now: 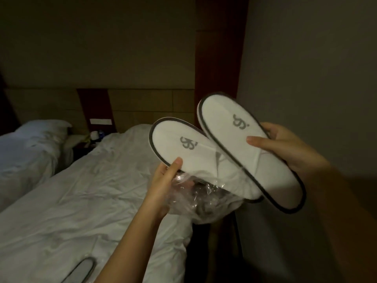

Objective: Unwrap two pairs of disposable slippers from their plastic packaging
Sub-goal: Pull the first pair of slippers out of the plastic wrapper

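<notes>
Two white disposable slippers with dark trim and a grey logo are held up over the bed's right edge. My left hand grips the left slipper by its side, thumb on top, with crumpled clear plastic packaging bunched under the palm. The slipper's heel end still sits in that plastic. My right hand holds the right slipper, thumb pressed on its upper; this slipper overlaps the left one and is free of the plastic. Another slipper lies on the bed at the bottom edge, only partly in view.
A bed with a rumpled white duvet fills the lower left. A second bed with a pillow stands further left, a nightstand with small items between them. A wall rises close on the right, a dark gap beside the bed.
</notes>
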Action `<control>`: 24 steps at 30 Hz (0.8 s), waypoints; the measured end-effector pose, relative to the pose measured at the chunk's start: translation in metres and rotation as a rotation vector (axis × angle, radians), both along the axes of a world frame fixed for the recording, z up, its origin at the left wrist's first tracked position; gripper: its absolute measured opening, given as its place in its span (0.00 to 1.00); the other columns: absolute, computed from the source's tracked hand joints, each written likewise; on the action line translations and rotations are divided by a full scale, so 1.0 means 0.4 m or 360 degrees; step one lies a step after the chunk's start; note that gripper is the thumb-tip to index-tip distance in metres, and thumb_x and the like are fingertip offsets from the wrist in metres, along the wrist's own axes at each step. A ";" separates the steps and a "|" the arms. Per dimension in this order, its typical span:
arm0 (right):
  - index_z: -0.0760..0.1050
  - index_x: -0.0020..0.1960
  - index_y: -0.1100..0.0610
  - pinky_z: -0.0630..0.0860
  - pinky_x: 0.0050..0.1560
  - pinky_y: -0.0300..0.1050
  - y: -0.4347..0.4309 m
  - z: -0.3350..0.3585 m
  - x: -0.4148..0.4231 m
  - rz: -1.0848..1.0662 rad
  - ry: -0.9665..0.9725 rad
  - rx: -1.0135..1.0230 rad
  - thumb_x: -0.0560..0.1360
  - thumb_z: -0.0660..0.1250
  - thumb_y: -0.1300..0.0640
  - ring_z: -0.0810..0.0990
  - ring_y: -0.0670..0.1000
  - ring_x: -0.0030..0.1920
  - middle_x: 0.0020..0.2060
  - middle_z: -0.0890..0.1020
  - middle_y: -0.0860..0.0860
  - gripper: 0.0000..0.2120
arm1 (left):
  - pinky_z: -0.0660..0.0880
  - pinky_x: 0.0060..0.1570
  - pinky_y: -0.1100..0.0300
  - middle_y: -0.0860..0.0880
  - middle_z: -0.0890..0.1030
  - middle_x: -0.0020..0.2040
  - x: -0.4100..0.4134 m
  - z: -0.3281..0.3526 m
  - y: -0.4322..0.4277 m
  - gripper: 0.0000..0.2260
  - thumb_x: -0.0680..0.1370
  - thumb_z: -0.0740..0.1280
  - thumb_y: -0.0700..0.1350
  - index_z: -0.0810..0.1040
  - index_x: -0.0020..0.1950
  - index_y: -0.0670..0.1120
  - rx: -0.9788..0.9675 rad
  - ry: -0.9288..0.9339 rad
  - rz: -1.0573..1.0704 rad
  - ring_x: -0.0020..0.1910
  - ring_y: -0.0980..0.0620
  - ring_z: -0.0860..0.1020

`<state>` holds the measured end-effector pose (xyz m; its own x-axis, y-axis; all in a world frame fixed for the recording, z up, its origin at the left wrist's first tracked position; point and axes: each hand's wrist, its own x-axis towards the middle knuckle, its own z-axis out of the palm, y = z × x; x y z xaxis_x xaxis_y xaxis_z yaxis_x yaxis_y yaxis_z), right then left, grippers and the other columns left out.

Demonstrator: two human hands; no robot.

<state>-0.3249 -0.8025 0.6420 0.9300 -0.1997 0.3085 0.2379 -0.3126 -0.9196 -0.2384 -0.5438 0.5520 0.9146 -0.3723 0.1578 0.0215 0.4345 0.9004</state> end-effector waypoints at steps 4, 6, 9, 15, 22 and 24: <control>0.76 0.56 0.45 0.80 0.41 0.38 0.027 -0.014 0.000 0.0057 0.0069 -0.0049 0.61 0.75 0.46 0.84 0.45 0.48 0.49 0.85 0.44 0.24 | 0.81 0.39 0.54 0.41 0.86 0.47 -0.021 0.008 -0.033 0.20 0.70 0.74 0.53 0.79 0.57 0.44 0.0004 -0.0010 -0.0140 0.43 0.44 0.85; 0.76 0.55 0.42 0.79 0.39 0.35 0.024 -0.007 -0.008 0.0095 0.0056 -0.0040 0.61 0.76 0.47 0.84 0.43 0.47 0.47 0.85 0.41 0.23 | 0.80 0.36 0.57 0.46 0.86 0.39 -0.026 0.008 -0.037 0.20 0.72 0.72 0.53 0.78 0.58 0.44 -0.0006 -0.0059 -0.0255 0.36 0.50 0.84; 0.77 0.53 0.41 0.79 0.39 0.34 0.007 0.011 -0.029 0.0112 -0.0001 -0.0142 0.60 0.77 0.47 0.84 0.43 0.47 0.48 0.85 0.40 0.22 | 0.76 0.27 0.65 0.52 0.83 0.29 -0.029 0.022 -0.019 0.28 0.66 0.71 0.61 0.77 0.55 0.41 0.0271 -0.0162 -0.0164 0.26 0.59 0.80; 0.78 0.52 0.37 0.78 0.39 0.33 -0.011 0.051 -0.052 0.0204 0.0067 -0.0566 0.65 0.79 0.52 0.84 0.42 0.46 0.48 0.85 0.40 0.20 | 0.78 0.31 0.57 0.52 0.86 0.48 0.055 0.150 0.114 0.23 0.72 0.58 0.67 0.78 0.59 0.55 0.0606 -0.0612 -0.0077 0.32 0.49 0.76; 0.78 0.55 0.41 0.79 0.43 0.34 0.043 0.085 -0.037 0.0323 0.0079 -0.0824 0.65 0.78 0.53 0.83 0.41 0.48 0.49 0.84 0.38 0.20 | 0.72 0.23 0.68 0.56 0.84 0.34 0.032 0.247 0.099 0.13 0.74 0.68 0.58 0.81 0.52 0.51 0.1364 -0.0973 -0.0394 0.26 0.61 0.78; 0.77 0.55 0.41 0.77 0.41 0.31 0.047 0.099 -0.034 0.0315 0.0095 -0.0885 0.66 0.78 0.54 0.82 0.39 0.47 0.48 0.83 0.36 0.20 | 0.71 0.24 0.69 0.56 0.83 0.29 0.034 0.236 0.090 0.10 0.74 0.70 0.52 0.82 0.49 0.47 0.1357 -0.0988 -0.0399 0.25 0.62 0.78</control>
